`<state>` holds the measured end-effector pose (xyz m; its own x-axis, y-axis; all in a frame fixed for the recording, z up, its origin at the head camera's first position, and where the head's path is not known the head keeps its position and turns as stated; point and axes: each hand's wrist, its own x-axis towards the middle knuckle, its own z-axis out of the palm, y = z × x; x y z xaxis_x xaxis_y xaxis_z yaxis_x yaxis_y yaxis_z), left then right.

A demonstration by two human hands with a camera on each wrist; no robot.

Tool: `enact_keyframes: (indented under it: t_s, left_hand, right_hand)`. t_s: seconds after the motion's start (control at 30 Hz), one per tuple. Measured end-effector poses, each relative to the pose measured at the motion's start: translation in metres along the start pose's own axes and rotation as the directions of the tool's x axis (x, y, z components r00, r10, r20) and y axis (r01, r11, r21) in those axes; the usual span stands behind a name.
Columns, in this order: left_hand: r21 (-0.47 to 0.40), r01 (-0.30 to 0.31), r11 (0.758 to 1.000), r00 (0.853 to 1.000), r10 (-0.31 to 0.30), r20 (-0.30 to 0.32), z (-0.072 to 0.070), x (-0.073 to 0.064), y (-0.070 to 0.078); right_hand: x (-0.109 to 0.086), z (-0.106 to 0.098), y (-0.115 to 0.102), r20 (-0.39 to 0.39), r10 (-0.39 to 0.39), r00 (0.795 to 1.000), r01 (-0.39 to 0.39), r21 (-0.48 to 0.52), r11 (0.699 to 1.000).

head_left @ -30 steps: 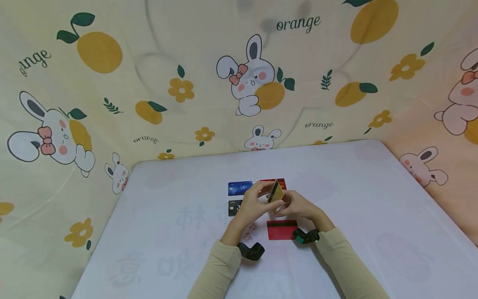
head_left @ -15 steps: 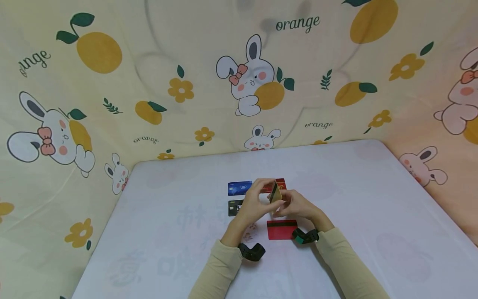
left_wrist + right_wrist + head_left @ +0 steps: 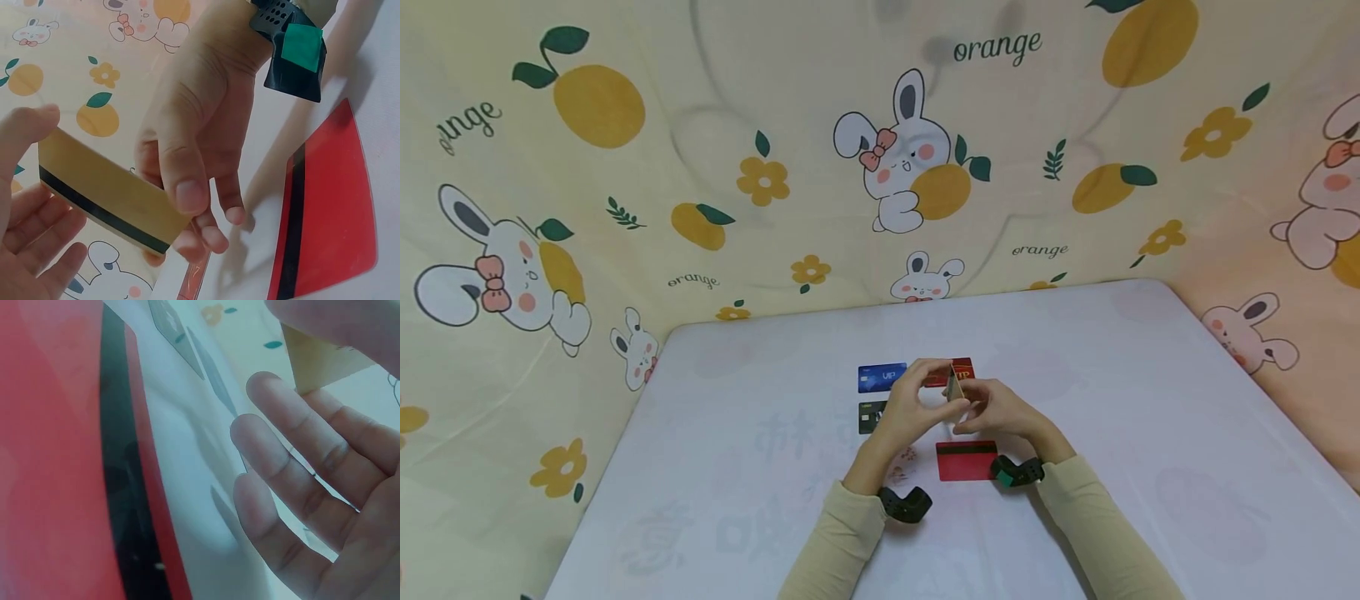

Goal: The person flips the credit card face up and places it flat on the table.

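A gold bank card (image 3: 106, 187) with a black magnetic stripe is held up off the table between both hands, almost edge-on in the head view. My left hand (image 3: 913, 404) pinches one end, its thumb at the card's corner in the left wrist view. At the other end, my right hand (image 3: 1006, 410) pinches the card between thumb and forefinger, the remaining fingers (image 3: 312, 481) spread loosely below. A red card (image 3: 967, 472) with a black stripe lies flat just below the hands, nearest the right wrist. The gold card also shows partly behind the right fingers in the right wrist view.
On the white tabletop (image 3: 730, 467), a blue VIP card (image 3: 880, 380) and a dark card (image 3: 870, 417) lie left of the hands. A second red card (image 3: 963, 367) lies behind them, partly covered. A printed cloth (image 3: 820, 108) hangs behind the table.
The gold card has turned until it looks narrower, almost edge-on, in the head view. My right hand has shifted slightly to the right; the left hand has tilted only a little.
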<state>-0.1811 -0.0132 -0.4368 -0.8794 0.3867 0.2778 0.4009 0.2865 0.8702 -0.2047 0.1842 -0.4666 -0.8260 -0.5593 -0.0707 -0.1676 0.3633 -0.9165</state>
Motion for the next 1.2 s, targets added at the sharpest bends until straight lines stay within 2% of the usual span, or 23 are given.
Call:
enact_keyframes:
  t_s: [0.17,0.37,0.67,1.2]
  left_hand:
    - [-0.015,0.007,1.000,1.000,-0.007,0.005,-0.001,0.000,-0.001]
    - [-0.025,0.025,0.999,1.000,-0.025,0.014,-0.003,0.000,-0.002]
    - [-0.013,0.004,1.000,1.000,-0.003,0.023,-0.005,0.000,-0.008]
    - [-0.038,0.029,0.999,0.999,-0.027,0.046,-0.010,0.001,-0.013]
  right_hand:
    - [0.000,-0.003,0.003,-0.012,-0.021,1.000,0.021,-0.005,1.000]
    - [-0.002,-0.006,0.003,-0.037,-0.008,0.999,0.007,-0.021,1.000]
    - [-0.006,-0.016,0.009,-0.045,-0.026,0.999,0.026,-0.018,1.000]
    - [-0.011,-0.026,0.012,-0.111,0.019,0.994,-0.027,-0.068,0.997]
